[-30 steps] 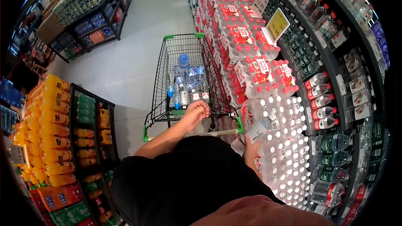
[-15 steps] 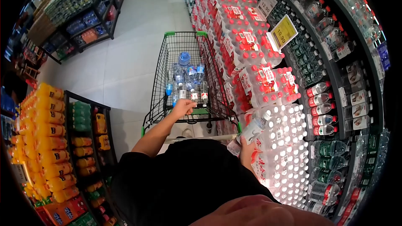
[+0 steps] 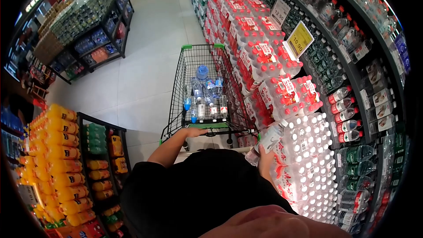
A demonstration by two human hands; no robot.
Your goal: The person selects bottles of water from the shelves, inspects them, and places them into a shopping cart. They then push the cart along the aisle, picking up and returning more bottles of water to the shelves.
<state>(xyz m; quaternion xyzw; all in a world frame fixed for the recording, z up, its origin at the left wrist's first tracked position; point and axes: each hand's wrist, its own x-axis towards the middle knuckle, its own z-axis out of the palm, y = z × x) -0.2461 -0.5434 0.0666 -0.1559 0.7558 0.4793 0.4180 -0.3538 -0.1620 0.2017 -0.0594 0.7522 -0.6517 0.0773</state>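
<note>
My right hand (image 3: 265, 158) is wrapped round a clear plastic bottle (image 3: 272, 137) with a white cap and a pale label, held tilted beside the shrink-wrapped water packs. My left hand (image 3: 195, 132) hovers over the near end of the shopping cart (image 3: 175, 88), above the handle, with its fingers stretched out to the right and nothing seen in them. Inside the cart stand several water bottles, among them a large one with a blue top (image 3: 202, 71) at the back, a blue-capped one (image 3: 194, 113) and a white-capped one (image 3: 201, 110) at the front.
Stacked red-capped water packs (image 3: 288, 94) and white-capped packs (image 3: 308, 158) line the right, with a price sign (image 3: 300, 39) above. Bottle shelves (image 3: 350, 119) curve behind. Orange drink bottles (image 3: 66, 163) stand at left. A tiled aisle (image 3: 147, 61) runs ahead.
My left hand has drawn back from over the bottles to the cart's near end, its fingers straightening. The cart sits slightly lower in view. My right hand still holds the bottle.
</note>
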